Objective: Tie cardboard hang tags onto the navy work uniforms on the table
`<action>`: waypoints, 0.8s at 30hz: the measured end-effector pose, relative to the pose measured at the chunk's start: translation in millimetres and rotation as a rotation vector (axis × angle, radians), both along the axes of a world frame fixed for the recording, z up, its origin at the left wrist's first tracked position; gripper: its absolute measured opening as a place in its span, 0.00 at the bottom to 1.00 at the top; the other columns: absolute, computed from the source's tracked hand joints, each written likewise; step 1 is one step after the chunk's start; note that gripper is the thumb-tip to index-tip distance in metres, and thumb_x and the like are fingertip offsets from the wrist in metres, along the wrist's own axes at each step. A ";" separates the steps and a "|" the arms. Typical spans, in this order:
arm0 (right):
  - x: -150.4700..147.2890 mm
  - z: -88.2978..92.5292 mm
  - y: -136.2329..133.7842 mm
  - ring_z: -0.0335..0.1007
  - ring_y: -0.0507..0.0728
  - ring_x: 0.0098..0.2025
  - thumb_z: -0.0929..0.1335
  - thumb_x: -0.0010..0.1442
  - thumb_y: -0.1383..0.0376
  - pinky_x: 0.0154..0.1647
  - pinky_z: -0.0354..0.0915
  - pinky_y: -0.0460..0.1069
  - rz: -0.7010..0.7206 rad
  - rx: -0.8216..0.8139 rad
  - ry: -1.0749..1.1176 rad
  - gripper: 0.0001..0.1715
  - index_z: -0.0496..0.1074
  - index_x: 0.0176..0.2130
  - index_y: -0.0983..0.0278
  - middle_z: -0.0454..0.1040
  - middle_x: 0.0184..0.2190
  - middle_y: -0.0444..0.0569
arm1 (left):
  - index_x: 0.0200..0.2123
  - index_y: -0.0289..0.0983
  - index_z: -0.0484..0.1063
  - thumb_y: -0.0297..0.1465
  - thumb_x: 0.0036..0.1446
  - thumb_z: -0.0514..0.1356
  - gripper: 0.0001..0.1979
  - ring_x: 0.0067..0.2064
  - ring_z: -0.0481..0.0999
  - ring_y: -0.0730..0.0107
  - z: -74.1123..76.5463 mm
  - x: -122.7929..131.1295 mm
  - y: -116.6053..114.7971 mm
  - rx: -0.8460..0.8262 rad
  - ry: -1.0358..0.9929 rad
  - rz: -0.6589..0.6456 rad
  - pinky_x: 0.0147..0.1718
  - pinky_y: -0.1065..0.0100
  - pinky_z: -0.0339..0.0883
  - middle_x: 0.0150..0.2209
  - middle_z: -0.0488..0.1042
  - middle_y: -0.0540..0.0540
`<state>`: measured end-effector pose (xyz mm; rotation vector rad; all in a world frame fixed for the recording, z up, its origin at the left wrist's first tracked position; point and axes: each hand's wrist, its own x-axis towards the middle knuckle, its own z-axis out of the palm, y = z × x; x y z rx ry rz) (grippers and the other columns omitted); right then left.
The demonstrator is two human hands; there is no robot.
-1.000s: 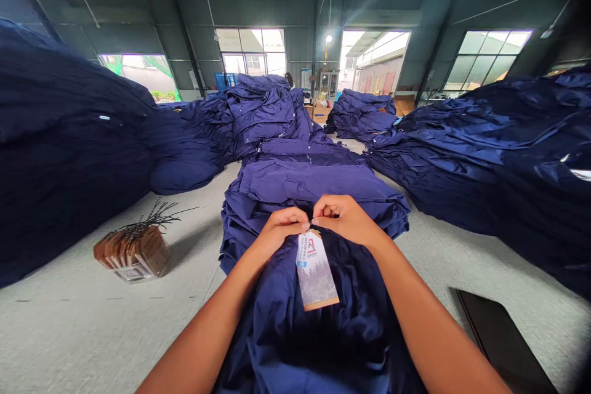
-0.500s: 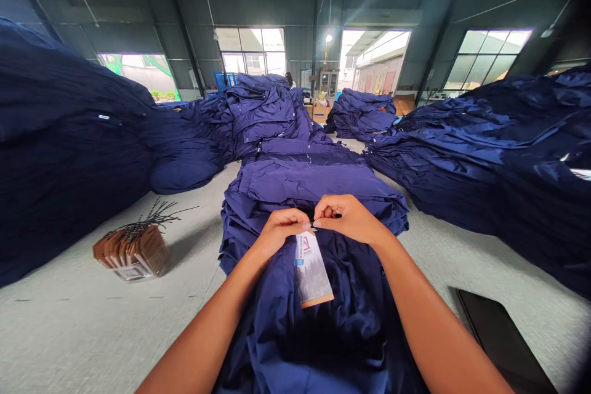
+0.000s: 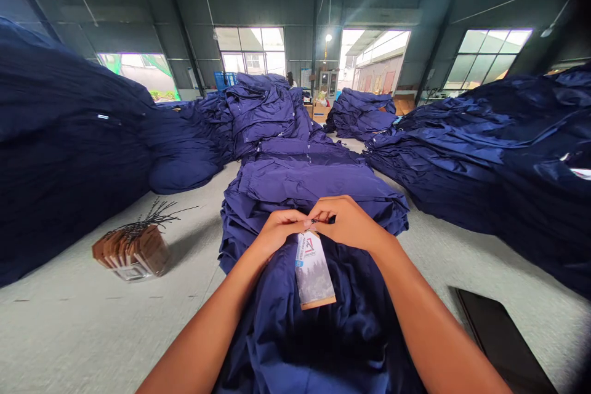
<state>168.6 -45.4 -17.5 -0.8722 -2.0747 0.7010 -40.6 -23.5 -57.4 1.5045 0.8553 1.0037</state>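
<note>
A paper hang tag [image 3: 314, 271] with a printed forest picture dangles from a thin dark string [image 3: 317, 220] over a navy garment [image 3: 295, 326] lying in front of me. My left hand [image 3: 281, 231] and my right hand [image 3: 348, 222] meet above the tag, their fingertips pinching the string. Where the string fastens to the cloth is hidden by my fingers. Beneath my hands, the garment lies on a stack of folded navy clothing [image 3: 300, 183].
Huge heaps of navy garments [image 3: 69, 135] rise on the left and right, with more piles behind. A glass jar [image 3: 133, 255] of brown tags with black strings stands on the grey floor [image 3: 115, 326] at left. A dark flat slab [image 3: 498, 338] lies at lower right.
The hang tag has swung slightly and hangs straighter below my hands. My fingers have shifted a little on the string, and my right hand has moved slightly.
</note>
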 end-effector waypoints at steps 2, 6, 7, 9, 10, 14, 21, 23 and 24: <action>1.2 -1.5 0.8 0.69 0.52 0.31 0.70 0.59 0.67 0.33 0.64 0.46 -0.001 -0.012 0.003 0.06 0.81 0.36 0.63 0.78 0.30 0.46 | 0.28 0.34 0.83 0.40 0.46 0.74 0.14 0.29 0.71 0.70 -1.5 0.0 0.5 -0.013 -0.014 -0.007 0.34 0.69 0.61 0.26 0.78 0.48; 3.4 -3.7 2.8 0.66 0.50 0.29 0.70 0.56 0.68 0.31 0.63 0.45 0.004 -0.068 0.006 0.04 0.78 0.34 0.64 0.74 0.26 0.43 | 0.28 0.34 0.83 0.39 0.45 0.74 0.13 0.30 0.72 0.70 -1.9 0.9 0.3 -0.016 -0.015 -0.015 0.35 0.69 0.62 0.27 0.78 0.48; 3.7 -4.0 3.2 0.66 0.50 0.29 0.70 0.56 0.68 0.31 0.62 0.45 0.004 -0.073 0.001 0.04 0.77 0.33 0.64 0.73 0.25 0.42 | 0.28 0.34 0.83 0.39 0.45 0.74 0.13 0.30 0.72 0.70 -1.4 1.2 0.0 -0.015 -0.014 -0.018 0.35 0.69 0.62 0.27 0.78 0.48; 3.8 -4.5 4.1 0.64 0.50 0.28 0.70 0.54 0.68 0.30 0.61 0.44 0.009 -0.075 -0.005 0.03 0.76 0.32 0.64 0.70 0.24 0.41 | 0.28 0.34 0.83 0.39 0.46 0.74 0.13 0.30 0.72 0.70 -0.1 1.7 -0.6 -0.013 -0.011 -0.029 0.35 0.69 0.62 0.27 0.78 0.48; 3.8 -4.8 4.6 0.64 0.50 0.28 0.70 0.54 0.68 0.29 0.60 0.44 0.015 -0.073 -0.002 0.02 0.75 0.32 0.63 0.70 0.24 0.40 | 0.28 0.34 0.82 0.39 0.46 0.73 0.13 0.30 0.71 0.70 0.6 1.9 -0.8 -0.011 -0.009 -0.035 0.35 0.69 0.62 0.27 0.78 0.48; 4.1 -6.2 6.3 0.61 0.50 0.28 0.70 0.53 0.67 0.29 0.58 0.44 0.030 -0.044 0.015 0.02 0.72 0.30 0.63 0.67 0.24 0.39 | 0.27 0.34 0.82 0.39 0.47 0.73 0.13 0.30 0.72 0.70 2.1 2.4 -1.0 0.017 0.004 -0.055 0.35 0.69 0.62 0.27 0.78 0.48; 4.2 -8.0 6.2 0.61 0.49 0.27 0.71 0.52 0.66 0.29 0.58 0.45 0.012 -0.024 0.020 0.04 0.73 0.30 0.63 0.67 0.23 0.39 | 0.27 0.34 0.81 0.39 0.48 0.72 0.13 0.29 0.70 0.71 0.7 0.9 0.6 0.049 0.021 -0.051 0.34 0.69 0.61 0.26 0.77 0.48; 3.7 -8.9 5.9 0.60 0.49 0.27 0.71 0.52 0.66 0.28 0.58 0.45 0.004 -0.026 0.018 0.03 0.73 0.29 0.63 0.67 0.22 0.39 | 0.27 0.34 0.81 0.39 0.47 0.73 0.13 0.28 0.70 0.71 0.3 0.4 0.7 0.046 0.023 -0.050 0.33 0.69 0.61 0.25 0.77 0.48; 3.4 -9.3 5.9 0.60 0.49 0.26 0.71 0.52 0.67 0.28 0.58 0.45 -0.003 -0.027 0.017 0.02 0.73 0.29 0.64 0.67 0.22 0.39 | 0.27 0.34 0.81 0.39 0.47 0.73 0.13 0.28 0.70 0.71 0.1 0.1 0.6 0.042 0.020 -0.049 0.33 0.69 0.61 0.25 0.77 0.48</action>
